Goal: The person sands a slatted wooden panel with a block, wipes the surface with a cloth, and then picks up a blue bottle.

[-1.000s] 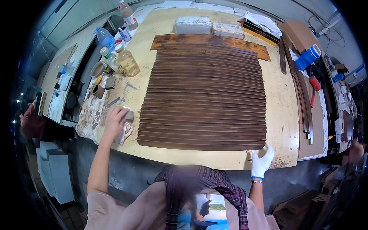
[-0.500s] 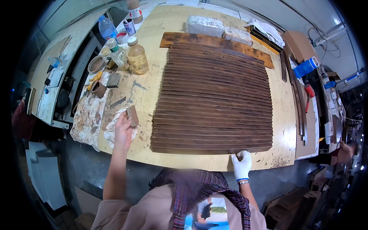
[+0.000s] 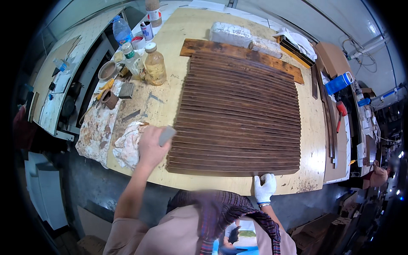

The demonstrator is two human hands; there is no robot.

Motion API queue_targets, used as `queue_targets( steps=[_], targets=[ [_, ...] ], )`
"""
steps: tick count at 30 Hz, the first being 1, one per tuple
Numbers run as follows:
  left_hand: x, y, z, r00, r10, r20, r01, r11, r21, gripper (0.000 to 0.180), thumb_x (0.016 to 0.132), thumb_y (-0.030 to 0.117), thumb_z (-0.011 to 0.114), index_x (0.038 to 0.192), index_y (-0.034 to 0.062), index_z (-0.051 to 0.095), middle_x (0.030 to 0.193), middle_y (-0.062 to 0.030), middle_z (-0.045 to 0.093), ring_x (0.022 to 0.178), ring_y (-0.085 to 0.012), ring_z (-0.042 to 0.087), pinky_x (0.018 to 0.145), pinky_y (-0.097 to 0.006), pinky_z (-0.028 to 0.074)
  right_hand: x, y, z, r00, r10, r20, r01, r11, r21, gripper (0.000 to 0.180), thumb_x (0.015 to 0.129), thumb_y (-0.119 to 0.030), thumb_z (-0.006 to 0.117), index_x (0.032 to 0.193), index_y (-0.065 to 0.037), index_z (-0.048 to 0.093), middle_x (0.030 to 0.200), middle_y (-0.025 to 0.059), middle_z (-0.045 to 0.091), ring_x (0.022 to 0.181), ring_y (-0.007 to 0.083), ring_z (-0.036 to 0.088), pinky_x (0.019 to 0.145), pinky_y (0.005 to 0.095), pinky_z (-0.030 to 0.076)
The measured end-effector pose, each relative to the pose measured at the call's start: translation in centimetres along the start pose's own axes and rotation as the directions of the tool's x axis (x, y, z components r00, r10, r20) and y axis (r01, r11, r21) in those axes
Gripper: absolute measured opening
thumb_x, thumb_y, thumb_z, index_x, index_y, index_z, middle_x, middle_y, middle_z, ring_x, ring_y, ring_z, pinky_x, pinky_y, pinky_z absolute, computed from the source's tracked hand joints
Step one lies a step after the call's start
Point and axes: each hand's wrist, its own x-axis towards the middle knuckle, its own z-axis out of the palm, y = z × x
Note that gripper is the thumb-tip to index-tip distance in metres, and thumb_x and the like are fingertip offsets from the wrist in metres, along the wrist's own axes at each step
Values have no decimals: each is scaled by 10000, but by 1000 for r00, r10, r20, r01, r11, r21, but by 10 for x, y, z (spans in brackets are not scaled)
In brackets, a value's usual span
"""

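A pale grey wall rises behind the yellowish wood-topped worktable. A white-topped workbench stands at left above a dull grey floor; glare brightens the wall.

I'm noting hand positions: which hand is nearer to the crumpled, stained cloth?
Left. The bare left hand, holding a grey block, is just to the right of the crumpled cloth; the gloved right hand is farther right, at the front edge of the slatted panel.

tabletop right of panel: passable | bottles block left | past blue jug: apparently cluttered
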Motion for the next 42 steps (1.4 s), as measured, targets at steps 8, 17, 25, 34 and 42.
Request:
queue_targets(
  steps=[8,17,25,34,42],
  targets=[
    [6,-15,2,991,-110,-69,116,990,77,390,743,132,788,1119,104,691,1015,-112,639,978,-341,631,859,-442,537,0,-1,-4,1000,-29,2,29,1000,5,316,765,-155,827,723,-71,526,760,110,527,718,329,539,657,450,433],
    [55,-1,35,993,71,90,-72,997,1,380,762,180,792,1124,110,702,1064,-100,635,1029,-318,632,858,-419,553,-1,2,-5,999,-32,9,32,999,-11,289,789,-159,802,734,-70,532,768,116,536,723,338,542,662,461,432],
    [82,-2,23,990,60,124,-58,998,-27,375,772,193,778,1122,84,698,1050,-118,630,1052,-327,630,897,-437,540,-3,7,3,999,-47,-19,47,999,-13,290,780,-164,804,728,-75,533,755,110,523,718,336,538,653,466,428],
    [99,-1,26,992,-17,127,27,997,-75,364,778,184,782,1122,91,712,1047,-111,649,1017,-339,638,887,-450,539,-4,9,5,999,-47,-10,46,998,-33,285,762,-164,803,732,-82,531,769,110,525,731,348,540,663,474,430],
    [129,3,45,998,11,56,-13,999,44,393,802,247,785,1164,117,705,1069,-69,635,1043,-273,647,842,-435,565,-5,14,6,998,-64,6,64,998,-14,263,767,-216,783,719,-94,555,762,142,544,735,382,552,644,506,430]
  ],
)
